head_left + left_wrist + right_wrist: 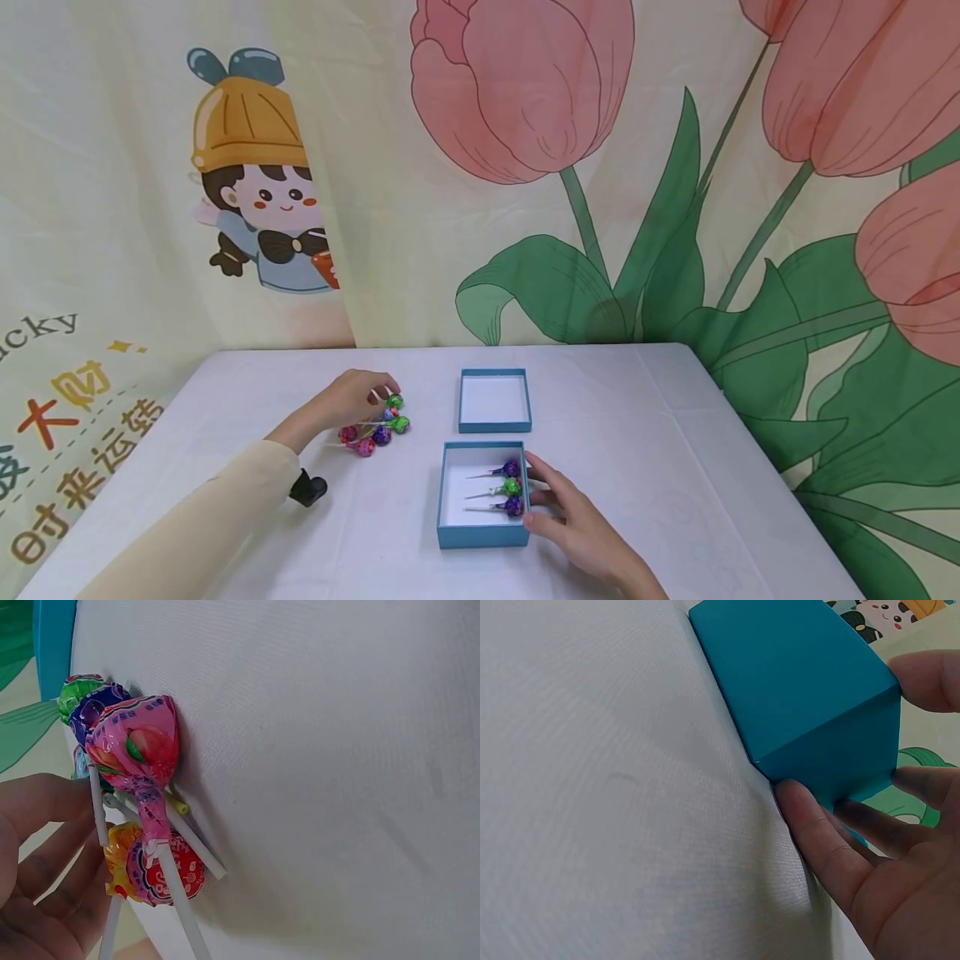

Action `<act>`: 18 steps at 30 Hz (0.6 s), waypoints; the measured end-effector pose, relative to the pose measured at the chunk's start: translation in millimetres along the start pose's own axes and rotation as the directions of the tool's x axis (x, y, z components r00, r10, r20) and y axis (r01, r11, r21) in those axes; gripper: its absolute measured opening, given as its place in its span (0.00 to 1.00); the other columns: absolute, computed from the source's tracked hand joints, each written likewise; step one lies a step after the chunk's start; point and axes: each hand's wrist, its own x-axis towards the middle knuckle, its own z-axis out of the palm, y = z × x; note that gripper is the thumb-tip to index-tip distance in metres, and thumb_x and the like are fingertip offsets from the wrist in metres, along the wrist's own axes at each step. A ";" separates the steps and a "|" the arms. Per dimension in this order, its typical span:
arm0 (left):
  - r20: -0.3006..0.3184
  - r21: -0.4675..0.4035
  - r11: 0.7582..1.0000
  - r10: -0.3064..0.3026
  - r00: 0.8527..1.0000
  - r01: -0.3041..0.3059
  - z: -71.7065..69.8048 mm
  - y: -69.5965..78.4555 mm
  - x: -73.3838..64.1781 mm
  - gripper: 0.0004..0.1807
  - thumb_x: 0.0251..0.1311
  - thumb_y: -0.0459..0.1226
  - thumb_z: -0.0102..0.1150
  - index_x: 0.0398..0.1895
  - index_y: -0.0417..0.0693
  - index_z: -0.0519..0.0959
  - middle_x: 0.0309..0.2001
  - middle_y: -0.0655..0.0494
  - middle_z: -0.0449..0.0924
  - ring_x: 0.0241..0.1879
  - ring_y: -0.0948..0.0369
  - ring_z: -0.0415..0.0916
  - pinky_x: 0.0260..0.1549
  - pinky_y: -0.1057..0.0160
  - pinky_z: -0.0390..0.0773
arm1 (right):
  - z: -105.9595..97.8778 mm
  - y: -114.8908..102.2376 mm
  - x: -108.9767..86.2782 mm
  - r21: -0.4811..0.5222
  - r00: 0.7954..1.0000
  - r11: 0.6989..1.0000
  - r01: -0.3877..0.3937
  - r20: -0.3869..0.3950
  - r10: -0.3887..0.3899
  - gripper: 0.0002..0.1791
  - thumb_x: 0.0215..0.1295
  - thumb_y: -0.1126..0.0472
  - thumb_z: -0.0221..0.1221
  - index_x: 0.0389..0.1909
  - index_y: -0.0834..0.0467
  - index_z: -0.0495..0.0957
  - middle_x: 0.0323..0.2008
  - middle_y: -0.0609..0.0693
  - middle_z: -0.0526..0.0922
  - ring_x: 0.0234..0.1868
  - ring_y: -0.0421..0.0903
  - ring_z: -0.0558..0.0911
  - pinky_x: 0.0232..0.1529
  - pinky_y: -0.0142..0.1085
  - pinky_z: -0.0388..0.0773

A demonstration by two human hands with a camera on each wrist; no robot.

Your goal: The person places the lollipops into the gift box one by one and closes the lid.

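Note:
Above a pile of wrapped lollipops point(365, 448) on the left of the table is my left hand point(351, 400), its fingers bent down among the far ones. The left wrist view shows its fingertips right at the sticks, partly hidden, beside a pink lollipop point(139, 742) and a red one point(174, 871); I cannot tell whether they pinch one. My right hand point(570, 521) holds the right side of a blue box point(483, 536), thumb and fingers spread along its wall point(795, 675). Inside lie two purple lollipops and a green lollipop point(512, 487), sticks pointing left.
Behind the box lies its shallow blue lid point(495, 428), white inside up. A white cloth point(622, 417) covers the table. A black device point(307, 488) sits at the left wrist. Behind the table hangs a backdrop with printed tulips point(525, 92).

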 end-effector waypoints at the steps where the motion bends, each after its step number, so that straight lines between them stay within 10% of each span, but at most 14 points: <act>1: 0.000 0.001 1.000 -0.003 1.000 0.003 0.1 -0.2 0.4 0.16 0.69 0.29 0.65 0.59 0.47 0.84 0.52 0.46 0.86 0.47 0.53 0.82 0.53 0.47 0.85 | -0.2 0.0 -0.1 -0.002 1.000 1.000 0.002 0.000 -0.002 0.44 0.72 0.51 0.65 0.85 0.43 0.56 0.79 0.63 0.64 0.69 0.60 0.77 0.68 0.64 0.74; 18: -0.041 0.041 0.999 0.011 0.999 -0.009 7.2 -2.0 13.8 0.16 0.67 0.27 0.65 0.56 0.46 0.84 0.49 0.47 0.87 0.46 0.53 0.84 0.52 0.45 0.85 | -1.2 0.0 -0.6 -0.004 1.000 1.000 0.000 0.003 0.000 0.44 0.73 0.51 0.65 0.85 0.43 0.55 0.79 0.63 0.64 0.69 0.60 0.77 0.68 0.64 0.73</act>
